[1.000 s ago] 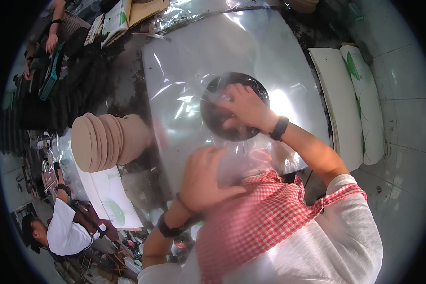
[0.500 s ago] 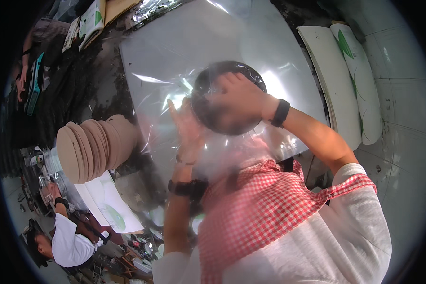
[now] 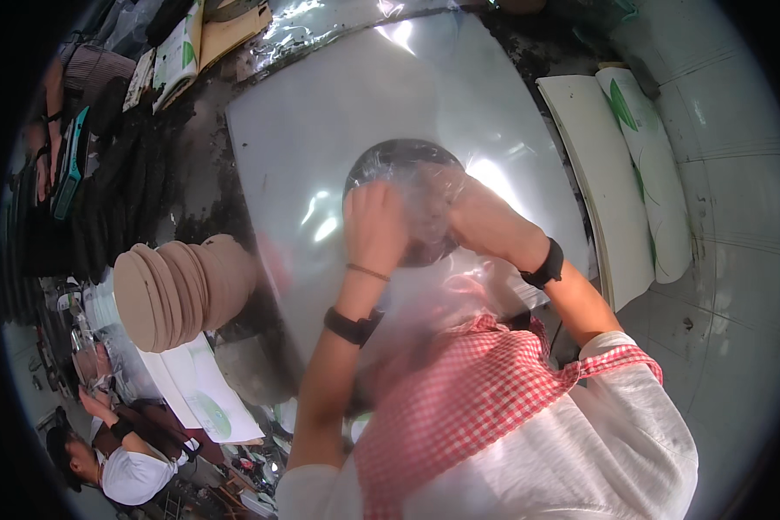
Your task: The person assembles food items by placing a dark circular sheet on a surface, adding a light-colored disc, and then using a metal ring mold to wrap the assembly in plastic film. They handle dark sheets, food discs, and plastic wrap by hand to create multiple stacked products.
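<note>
In the head view, my only one, the black round flat disc (image 3: 392,158) lies mid-frame on the smooth grey table (image 3: 321,130), with crinkled clear plastic film (image 3: 425,212) over it. I see the left hand (image 3: 375,224) curled, fingers bunched together over the disc's left part; what it pinches, I can't tell. The right hand (image 3: 477,211) bends in from the right, its fingertips too blurred to read. I judge that uneven pulling could tear the film or skid the disc. Its face looks upward; being round, it has no long axis.
</note>
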`<state>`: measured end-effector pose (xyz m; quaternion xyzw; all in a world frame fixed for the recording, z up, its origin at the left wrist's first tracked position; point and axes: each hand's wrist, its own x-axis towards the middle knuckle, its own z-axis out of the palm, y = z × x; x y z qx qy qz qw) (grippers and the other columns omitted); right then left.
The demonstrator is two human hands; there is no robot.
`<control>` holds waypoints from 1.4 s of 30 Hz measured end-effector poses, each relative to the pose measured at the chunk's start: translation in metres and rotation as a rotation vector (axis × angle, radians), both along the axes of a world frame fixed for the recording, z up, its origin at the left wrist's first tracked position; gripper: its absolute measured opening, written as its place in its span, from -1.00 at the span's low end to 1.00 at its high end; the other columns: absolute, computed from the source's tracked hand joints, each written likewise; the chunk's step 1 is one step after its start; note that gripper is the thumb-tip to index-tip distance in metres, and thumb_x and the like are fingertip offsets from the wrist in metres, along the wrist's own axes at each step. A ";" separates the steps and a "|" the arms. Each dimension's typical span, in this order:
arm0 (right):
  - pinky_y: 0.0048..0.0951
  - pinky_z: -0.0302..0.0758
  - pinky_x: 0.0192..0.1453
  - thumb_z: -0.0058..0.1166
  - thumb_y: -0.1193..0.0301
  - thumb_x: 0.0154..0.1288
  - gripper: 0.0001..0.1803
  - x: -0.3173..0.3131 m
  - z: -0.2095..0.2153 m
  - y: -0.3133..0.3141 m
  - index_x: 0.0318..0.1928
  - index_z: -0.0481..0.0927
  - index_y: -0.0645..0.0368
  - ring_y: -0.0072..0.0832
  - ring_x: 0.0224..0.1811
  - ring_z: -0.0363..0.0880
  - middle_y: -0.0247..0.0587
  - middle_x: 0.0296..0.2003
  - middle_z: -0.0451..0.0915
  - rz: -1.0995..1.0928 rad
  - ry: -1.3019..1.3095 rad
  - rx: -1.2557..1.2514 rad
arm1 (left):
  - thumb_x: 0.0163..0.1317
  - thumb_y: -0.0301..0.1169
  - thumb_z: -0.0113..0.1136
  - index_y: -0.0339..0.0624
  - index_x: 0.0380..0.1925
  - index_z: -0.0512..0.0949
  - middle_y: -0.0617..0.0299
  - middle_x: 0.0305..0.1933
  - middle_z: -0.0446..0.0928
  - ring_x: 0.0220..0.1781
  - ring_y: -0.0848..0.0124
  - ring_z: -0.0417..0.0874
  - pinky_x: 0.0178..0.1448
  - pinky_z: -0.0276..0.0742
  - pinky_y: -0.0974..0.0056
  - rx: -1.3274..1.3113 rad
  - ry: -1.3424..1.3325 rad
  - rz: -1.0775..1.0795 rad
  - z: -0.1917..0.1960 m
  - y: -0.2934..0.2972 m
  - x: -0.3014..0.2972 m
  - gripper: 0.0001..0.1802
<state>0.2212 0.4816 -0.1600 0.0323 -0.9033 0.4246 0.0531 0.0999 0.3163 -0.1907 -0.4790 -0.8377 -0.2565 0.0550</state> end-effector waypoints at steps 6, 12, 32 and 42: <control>-0.09 0.41 0.26 0.30 0.28 0.19 -0.60 -0.019 0.012 -0.010 -0.12 0.48 0.28 0.00 0.23 0.44 0.09 0.13 0.49 -0.092 0.295 0.086 | -0.12 -0.59 0.25 -0.27 -0.18 0.56 0.08 -0.03 0.46 0.12 0.07 0.43 0.45 0.24 0.00 -0.137 -0.031 -0.011 0.002 -0.003 -0.002 -0.62; -0.18 0.47 -0.01 0.25 0.40 0.07 -0.68 -0.048 -0.016 -0.015 -0.15 0.59 0.26 -0.16 0.01 0.54 -0.10 -0.12 0.58 -0.014 0.039 0.314 | 0.02 -0.33 0.28 -0.21 0.30 0.37 -0.14 0.44 0.19 0.50 -0.03 0.19 0.55 0.00 -0.14 0.439 -0.552 -0.163 0.023 0.011 -0.001 -0.24; -0.18 0.62 -0.44 0.14 0.47 0.24 -0.85 0.129 -0.068 0.372 -0.20 0.47 0.16 -0.09 -0.40 0.65 0.37 -0.22 0.63 -0.841 -0.450 1.556 | 0.38 -0.30 -0.17 -0.30 0.40 0.31 -0.11 0.32 0.39 0.45 -0.02 0.25 0.57 -0.15 -0.20 -0.418 -0.011 -0.066 0.011 0.020 0.024 -0.39; -0.16 0.60 -0.18 0.14 0.21 0.37 -0.69 0.143 -0.013 0.376 -0.08 0.51 0.17 -0.06 -0.13 0.60 0.05 -0.22 0.60 -0.989 -0.247 1.103 | 0.18 -0.19 0.21 -0.15 0.29 0.48 -0.31 0.50 0.15 0.53 -0.22 0.13 0.50 0.06 -0.26 -0.234 0.113 0.022 0.004 0.018 0.019 -0.36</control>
